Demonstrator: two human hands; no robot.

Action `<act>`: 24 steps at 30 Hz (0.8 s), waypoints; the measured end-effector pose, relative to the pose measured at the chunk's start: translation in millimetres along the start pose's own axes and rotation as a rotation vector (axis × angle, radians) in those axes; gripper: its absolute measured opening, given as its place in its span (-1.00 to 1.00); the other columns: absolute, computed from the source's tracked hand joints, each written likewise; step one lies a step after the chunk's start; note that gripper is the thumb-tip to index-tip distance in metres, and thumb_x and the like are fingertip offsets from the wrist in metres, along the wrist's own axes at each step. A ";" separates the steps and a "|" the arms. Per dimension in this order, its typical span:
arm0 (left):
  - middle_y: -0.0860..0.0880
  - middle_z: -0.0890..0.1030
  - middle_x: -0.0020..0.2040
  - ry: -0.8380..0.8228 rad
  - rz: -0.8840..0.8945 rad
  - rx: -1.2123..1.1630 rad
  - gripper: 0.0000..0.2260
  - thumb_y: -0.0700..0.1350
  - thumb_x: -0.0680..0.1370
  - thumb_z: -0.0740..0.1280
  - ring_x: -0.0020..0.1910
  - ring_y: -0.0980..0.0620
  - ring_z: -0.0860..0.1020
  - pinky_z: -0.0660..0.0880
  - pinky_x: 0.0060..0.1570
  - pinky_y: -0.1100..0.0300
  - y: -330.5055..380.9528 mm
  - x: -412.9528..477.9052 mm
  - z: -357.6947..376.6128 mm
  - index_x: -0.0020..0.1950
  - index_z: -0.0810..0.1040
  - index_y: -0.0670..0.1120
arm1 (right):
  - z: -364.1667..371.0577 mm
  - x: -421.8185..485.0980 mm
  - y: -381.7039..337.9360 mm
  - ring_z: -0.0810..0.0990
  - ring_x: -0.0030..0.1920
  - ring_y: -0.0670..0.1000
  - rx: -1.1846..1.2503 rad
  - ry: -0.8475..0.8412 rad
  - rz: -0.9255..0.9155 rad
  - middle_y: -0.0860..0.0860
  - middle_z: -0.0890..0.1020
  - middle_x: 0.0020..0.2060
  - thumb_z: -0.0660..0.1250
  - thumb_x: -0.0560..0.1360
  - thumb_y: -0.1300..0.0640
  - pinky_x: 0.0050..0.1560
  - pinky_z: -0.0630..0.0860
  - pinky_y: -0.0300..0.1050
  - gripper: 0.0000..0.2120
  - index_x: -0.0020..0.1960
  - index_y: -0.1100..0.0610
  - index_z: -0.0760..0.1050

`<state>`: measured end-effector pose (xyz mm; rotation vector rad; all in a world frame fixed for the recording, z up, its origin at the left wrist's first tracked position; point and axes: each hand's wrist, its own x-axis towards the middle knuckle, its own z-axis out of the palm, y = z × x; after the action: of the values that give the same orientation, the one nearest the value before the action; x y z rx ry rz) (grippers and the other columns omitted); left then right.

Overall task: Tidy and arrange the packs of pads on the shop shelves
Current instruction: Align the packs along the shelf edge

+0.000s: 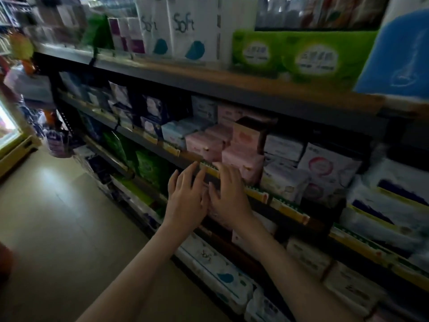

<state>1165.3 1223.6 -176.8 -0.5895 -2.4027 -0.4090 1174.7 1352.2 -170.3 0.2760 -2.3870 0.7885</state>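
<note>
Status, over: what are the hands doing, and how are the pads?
Left hand and right hand open, side by side, fingers spread over the shelf edge. Pink packs stacked just behind. No obstacle seen.

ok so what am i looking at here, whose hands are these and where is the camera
There is no machine here. A person wears one wide-angle camera on the head, so you see their own bare arms reaching forward in a shop aisle. The left hand and right hand sit side by side at the front edge of a shelf, by its yellow price strip. Their fingers are fairly straight, and neither plainly holds anything. Just behind stand pink packs, with white packs to their right.
</note>
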 end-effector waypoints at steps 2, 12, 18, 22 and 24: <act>-0.22 0.47 0.29 -0.002 0.045 -0.020 -0.60 -0.08 0.52 0.17 0.31 -0.10 0.35 0.31 0.32 -0.15 -21.6 30.6 12.9 0.33 0.40 -0.18 | 22.6 31.5 3.0 0.32 0.28 -0.01 0.004 0.033 -0.009 0.11 0.46 0.28 0.24 0.53 0.23 0.33 0.29 -0.11 -0.61 0.36 0.22 0.36; -0.20 0.54 0.21 -0.146 0.312 -0.246 -0.58 -0.07 0.47 0.13 0.20 -0.18 0.47 0.36 0.26 -0.22 -45.6 127.3 64.3 0.29 0.40 -0.18 | 32.9 73.0 49.5 0.33 0.23 0.11 -0.372 0.392 0.340 0.20 0.48 0.25 0.12 0.46 0.12 0.27 0.23 -0.01 -0.52 0.35 0.21 0.27; -0.14 0.60 0.06 -0.249 0.647 -0.278 -0.62 0.00 0.49 0.18 0.02 -0.15 0.55 0.45 0.14 -0.14 -26.2 139.0 83.8 0.22 0.52 -0.15 | -1.8 27.4 53.5 0.30 0.27 0.16 -0.844 0.401 0.710 0.19 0.45 0.29 0.11 0.48 -0.14 0.24 0.21 0.14 -0.41 0.38 0.20 0.31; -0.15 0.51 0.20 -0.375 0.690 -0.177 -0.55 0.07 0.54 0.25 0.16 -0.18 0.48 0.38 0.18 -0.07 -26.6 145.4 85.3 0.37 0.41 -0.11 | -26.3 7.8 54.1 0.19 0.40 0.18 -0.818 0.187 0.989 0.13 0.33 0.40 0.19 0.52 -0.20 0.34 0.15 0.15 -0.37 0.47 0.13 0.22; -0.14 0.41 0.31 -0.389 0.683 -0.143 -0.51 0.11 0.59 0.15 0.28 -0.17 0.37 0.29 0.26 -0.04 -27.5 149.2 84.7 0.47 0.26 -0.06 | -35.5 5.9 53.2 0.19 0.39 0.20 -0.757 0.120 0.981 0.12 0.32 0.37 0.31 0.50 -0.09 0.35 0.21 0.14 -0.37 0.48 0.12 0.22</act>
<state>1003.9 1282.2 -149.9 -1.6071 -2.3344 -0.1736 1167.6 1416.0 -169.1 -1.2681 -2.4300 0.1872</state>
